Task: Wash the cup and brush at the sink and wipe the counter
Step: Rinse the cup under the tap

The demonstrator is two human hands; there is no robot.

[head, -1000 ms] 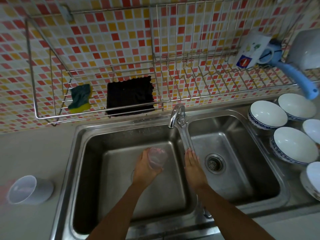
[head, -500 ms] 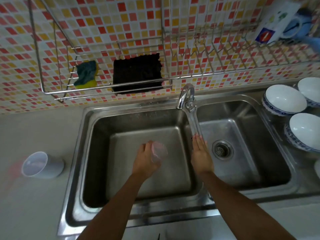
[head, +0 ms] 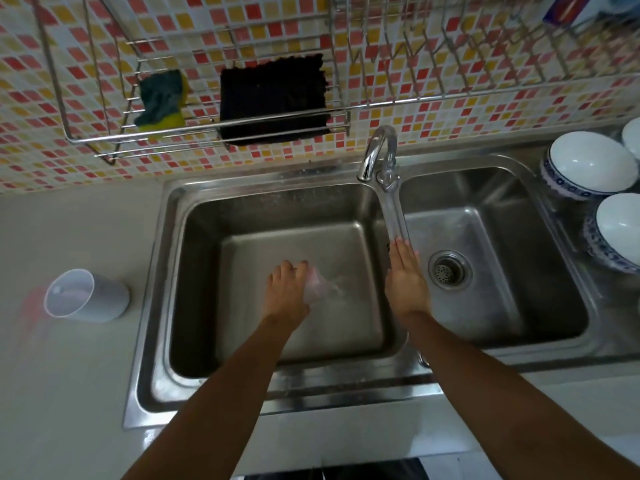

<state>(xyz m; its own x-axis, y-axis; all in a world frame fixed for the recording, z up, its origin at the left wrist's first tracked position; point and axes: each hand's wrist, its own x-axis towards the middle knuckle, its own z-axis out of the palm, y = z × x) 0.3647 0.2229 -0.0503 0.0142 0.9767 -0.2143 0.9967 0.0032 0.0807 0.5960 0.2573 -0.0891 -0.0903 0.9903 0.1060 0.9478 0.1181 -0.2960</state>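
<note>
Since the earlier frames the clear cup (head: 317,286) has turned from a sharp outline into a pale smear reaching right from the left hand (head: 285,292), while the right hand (head: 406,282) stays under the running water. The wall rack has also climbed toward the top of the view.

The left hand is over the floor of the left basin (head: 242,271) of the steel sink (head: 149,306), knuckles up, with its fingers curled round the cup. The cup sits at the hand's right side. Blur hides which way its mouth faces.

The right hand is held flat with its fingers (head: 401,252) straight and together, grasping nothing. It lies over the divider between the left basin and the right basin (head: 491,306), and the fingertips meet the water stream (head: 394,216) that falls from the chrome tap (head: 377,150). The round drain (head: 449,270) is just to the right of this hand.

A white tumbler (head: 88,297) lies on its side on the pale counter (head: 69,393), left of the sink and well apart from both hands. Above it, the wire rack (head: 207,128) on the mosaic tile wall (head: 41,81) holds a green and yellow sponge (head: 161,100) and, beside it, a black cloth (head: 273,98). Two white bowls with blue patterned rims, one nearer the wall (head: 588,164) and one nearer the viewer (head: 620,230), rest on the steel at the right.
</note>
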